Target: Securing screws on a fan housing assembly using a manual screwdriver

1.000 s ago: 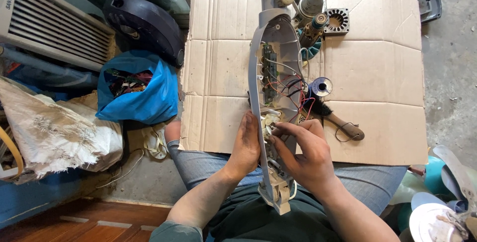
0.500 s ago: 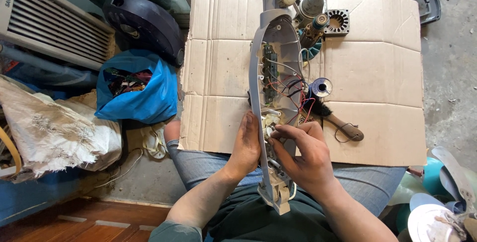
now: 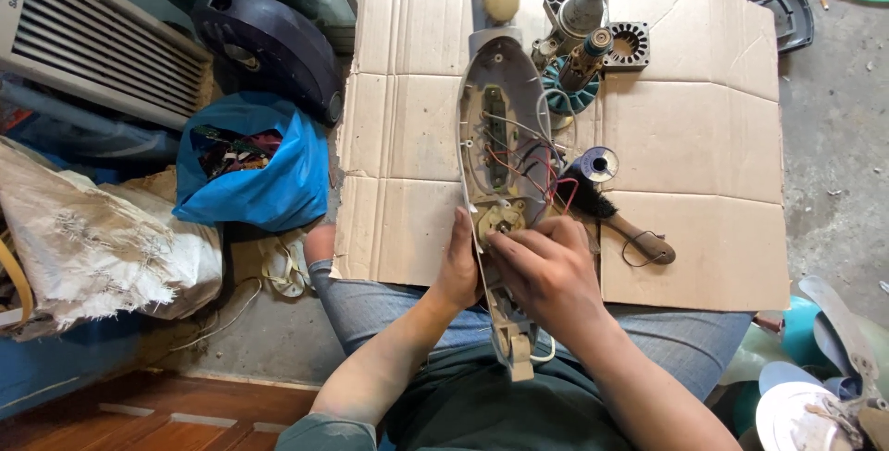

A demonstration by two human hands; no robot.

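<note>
1. Cardboard [image 3: 704,136] lies flat on the floor, and every place below is told from it.
2. A long grey housing [image 3: 482,136], opened so its inside shows, runs down the cardboard's middle; its lower end passes the near edge and rests over the person's lap.
3. Inside the housing lie a small board [image 3: 494,116], red, white and black wires [image 3: 528,156], and a round tan part [image 3: 501,218] near the cardboard's near edge.
4. The left hand [image 3: 458,270] wraps the housing's left rim at that near edge, thumb along the rim, gripping the shell.
5. The right hand [image 3: 546,270] sits just right of it, on top of the housing, fingers curled narrow with the tips at the tan part; whether they pinch anything cannot be told.
6. A tan knob [image 3: 501,1] tops the housing at the cardboard's far edge.
7. Motor parts [image 3: 582,39] and a toothed ring [image 3: 630,43] lie at the far edge, just right of the housing.
8. A solder spool [image 3: 599,164] and a brush [image 3: 619,219] lie right of the housing, near the right hand.
9. A blue bag [image 3: 255,169] sits on the floor off the cardboard's left edge, a dark cover [image 3: 269,43] beyond it.
</note>
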